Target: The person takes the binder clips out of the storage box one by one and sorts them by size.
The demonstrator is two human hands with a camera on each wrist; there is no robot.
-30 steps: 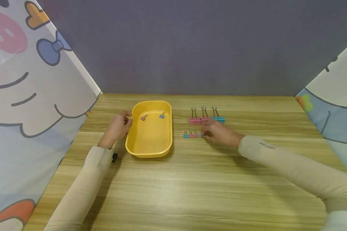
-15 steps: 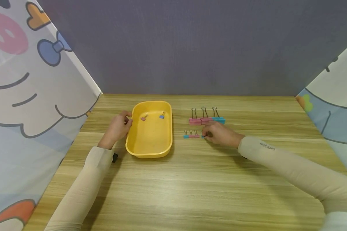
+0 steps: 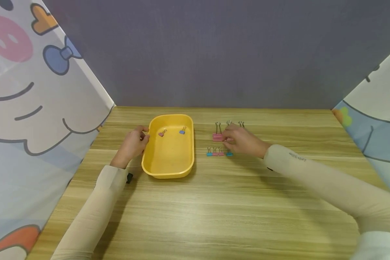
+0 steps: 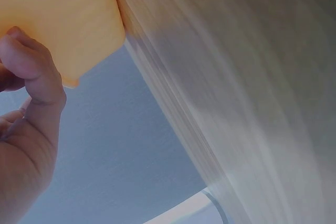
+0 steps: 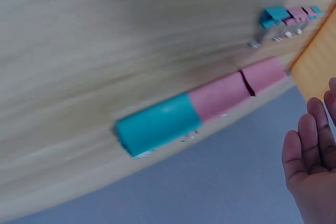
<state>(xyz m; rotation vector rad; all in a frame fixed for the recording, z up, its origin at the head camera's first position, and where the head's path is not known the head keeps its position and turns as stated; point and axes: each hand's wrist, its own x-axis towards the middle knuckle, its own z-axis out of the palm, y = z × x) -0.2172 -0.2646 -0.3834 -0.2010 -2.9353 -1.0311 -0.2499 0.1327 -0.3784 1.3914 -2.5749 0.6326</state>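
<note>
My left hand (image 3: 133,144) holds the left rim of a yellow tray (image 3: 167,176), its bent thumb against the outer wall in the left wrist view. Inside the tray lie a small pink binder clip (image 3: 161,134) and a small blue one (image 3: 182,132). Over the large binder clips hovers my right hand (image 3: 244,141), fingers extended and nothing held. Those large clips form a row: a pink one (image 3: 217,137), a second pink one (image 5: 220,98) and a turquoise one (image 5: 160,124), the last two mostly covered by the hand in the head view. A small turquoise binder clip (image 3: 229,154) stands just below the hand.
Left of that small clip, several small turquoise and pink binder clips (image 3: 215,154) stand side by side, near the tray's right wall. A grey partition (image 3: 221,54) rises behind the wooden table (image 3: 195,216), and cartoon-printed cloth (image 3: 26,144) hangs at both sides.
My right hand has let go of the small turquoise binder clip, which now stands right of the small row, and has moved up over the large clips. The left hand stays at the tray.
</note>
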